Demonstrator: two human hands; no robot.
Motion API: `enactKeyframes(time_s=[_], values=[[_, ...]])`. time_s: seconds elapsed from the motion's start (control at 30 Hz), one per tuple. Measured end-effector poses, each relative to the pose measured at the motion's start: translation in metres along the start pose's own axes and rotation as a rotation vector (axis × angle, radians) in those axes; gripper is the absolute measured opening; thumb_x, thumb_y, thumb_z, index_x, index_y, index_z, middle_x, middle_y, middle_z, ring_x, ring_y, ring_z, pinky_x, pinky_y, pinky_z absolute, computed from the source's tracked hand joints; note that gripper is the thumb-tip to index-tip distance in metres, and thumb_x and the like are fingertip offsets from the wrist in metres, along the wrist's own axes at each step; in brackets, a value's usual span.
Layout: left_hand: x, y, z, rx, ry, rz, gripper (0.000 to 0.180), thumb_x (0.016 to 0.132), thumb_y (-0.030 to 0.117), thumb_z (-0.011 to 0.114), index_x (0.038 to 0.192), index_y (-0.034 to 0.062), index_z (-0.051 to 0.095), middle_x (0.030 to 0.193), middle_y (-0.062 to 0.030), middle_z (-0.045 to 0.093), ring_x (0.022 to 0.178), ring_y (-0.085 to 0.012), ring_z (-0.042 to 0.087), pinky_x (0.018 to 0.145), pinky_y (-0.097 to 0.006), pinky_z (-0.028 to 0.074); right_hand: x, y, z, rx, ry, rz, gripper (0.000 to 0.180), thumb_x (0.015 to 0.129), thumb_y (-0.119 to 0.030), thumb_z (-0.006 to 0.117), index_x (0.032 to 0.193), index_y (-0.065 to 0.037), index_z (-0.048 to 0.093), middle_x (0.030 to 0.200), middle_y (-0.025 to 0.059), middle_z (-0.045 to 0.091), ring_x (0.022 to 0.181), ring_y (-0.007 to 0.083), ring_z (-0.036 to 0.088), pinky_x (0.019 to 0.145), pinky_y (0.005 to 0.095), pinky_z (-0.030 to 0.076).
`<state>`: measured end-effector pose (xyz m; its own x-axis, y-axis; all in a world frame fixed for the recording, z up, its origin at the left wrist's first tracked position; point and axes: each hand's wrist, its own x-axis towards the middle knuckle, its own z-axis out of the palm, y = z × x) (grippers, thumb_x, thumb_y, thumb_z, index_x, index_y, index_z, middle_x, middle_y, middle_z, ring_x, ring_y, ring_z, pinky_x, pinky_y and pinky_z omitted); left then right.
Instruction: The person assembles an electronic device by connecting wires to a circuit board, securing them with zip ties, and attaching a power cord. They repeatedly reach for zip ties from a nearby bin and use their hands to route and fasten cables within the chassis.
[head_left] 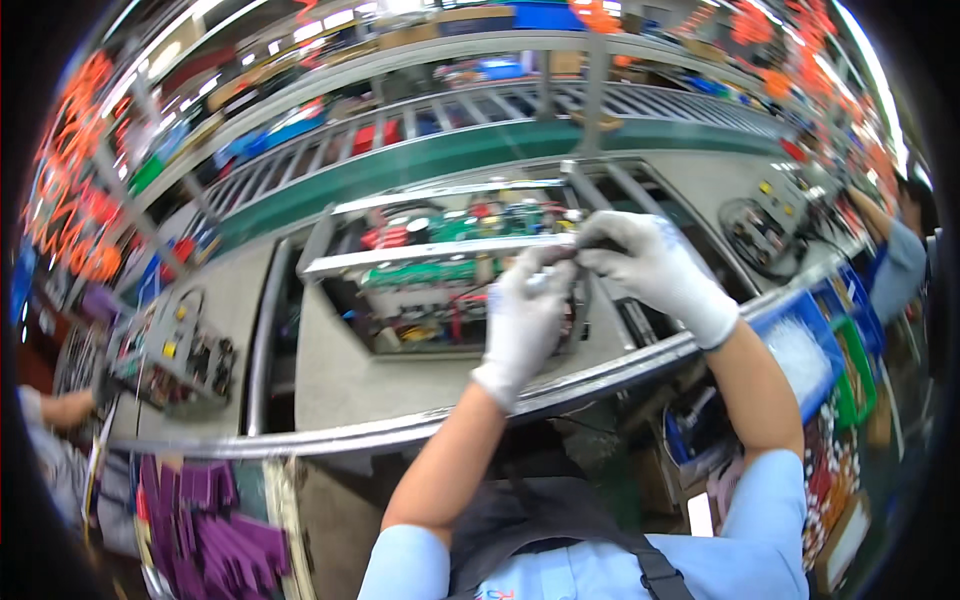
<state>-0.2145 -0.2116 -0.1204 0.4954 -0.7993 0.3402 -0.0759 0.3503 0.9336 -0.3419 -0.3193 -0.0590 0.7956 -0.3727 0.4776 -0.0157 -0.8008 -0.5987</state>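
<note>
In front of me stands an open metal chassis with silver rails, holding green circuit boards, red parts and wiring. My left hand, in a white glove with dark fingertips, is closed at the chassis's right end. Beside it my right hand, gloved the same way, has its thumb and fingers pinched together. The fingertips of both hands nearly meet over the chassis's upper right corner. Whatever lies between them is too small and blurred to name.
Other electronic assemblies stand on the bench, one at left and one at right, each near another person's arm. A roller conveyor runs behind. Blue bins and a green bin sit at right. Purple pieces lie lower left.
</note>
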Motion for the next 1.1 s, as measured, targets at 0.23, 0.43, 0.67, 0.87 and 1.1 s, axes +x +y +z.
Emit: enactKeyframes(time_s=[0.23, 0.43, 0.67, 0.87, 1.1], values=[[0.0, 0.006, -0.007, 0.104, -0.006, -0.01, 0.014, 0.093, 0.015, 0.062, 0.096, 0.0018, 0.064, 0.073, -0.0008, 0.062, 0.06, -0.0041, 0.054, 0.053, -0.021, 0.044, 0.006, -0.001, -0.006, 0.319, -0.111, 0.264, 0.01, 0.088, -0.002, 0.064, 0.098, -0.002, 0.064, 0.083, -0.0025, 0.063, 0.076, 0.0031, 0.056, 0.07, 0.0206, 0.046], [-0.007, 0.011, -0.008, 0.209, 0.0, 0.0, 0.014, 0.091, 0.013, 0.064, 0.095, 0.0004, 0.067, 0.078, -0.0022, 0.066, 0.07, -0.0047, 0.055, 0.064, -0.021, 0.045, 0.009, -0.003, -0.009, 0.454, -0.061, 0.334, 0.011, 0.086, -0.005, 0.067, 0.097, -0.003, 0.064, 0.083, 0.0, 0.064, 0.073, 0.0058, 0.058, 0.069, 0.0218, 0.049], [-0.003, -0.009, -0.01, 0.11, 0.001, 0.122, 0.018, 0.091, 0.016, 0.064, 0.098, -0.0003, 0.066, 0.077, -0.004, 0.064, 0.065, -0.0058, 0.057, 0.06, -0.023, 0.046, 0.013, 0.003, -0.003, 0.262, -0.182, 0.214, 0.012, 0.084, -0.003, 0.067, 0.097, -0.001, 0.065, 0.084, 0.0009, 0.065, 0.076, 0.0062, 0.059, 0.071, 0.023, 0.049], [0.006, -0.011, -0.011, 0.09, 0.118, 0.188, 0.025, 0.09, 0.021, 0.067, 0.095, -0.0012, 0.058, 0.085, -0.0089, 0.065, 0.067, -0.0137, 0.063, 0.06, -0.031, 0.05, 0.009, -0.01, 0.004, -0.155, 0.061, -0.27, 0.013, 0.08, -0.002, 0.068, 0.093, -0.002, 0.068, 0.086, 0.009, 0.065, 0.083, 0.0231, 0.064, 0.076, 0.0319, 0.05], [0.0, 0.007, -0.012, 0.353, 0.167, 0.068, 0.019, 0.085, 0.011, 0.068, 0.092, 0.0002, 0.054, 0.077, -0.0089, 0.06, 0.068, -0.0176, 0.061, 0.063, -0.032, 0.049, -0.041, -0.014, 0.047, 0.125, 0.19, -0.189, 0.01, 0.084, 0.0, 0.066, 0.093, 0.0, 0.063, 0.096, 0.0109, 0.065, 0.083, 0.0216, 0.065, 0.074, 0.0305, 0.052]])
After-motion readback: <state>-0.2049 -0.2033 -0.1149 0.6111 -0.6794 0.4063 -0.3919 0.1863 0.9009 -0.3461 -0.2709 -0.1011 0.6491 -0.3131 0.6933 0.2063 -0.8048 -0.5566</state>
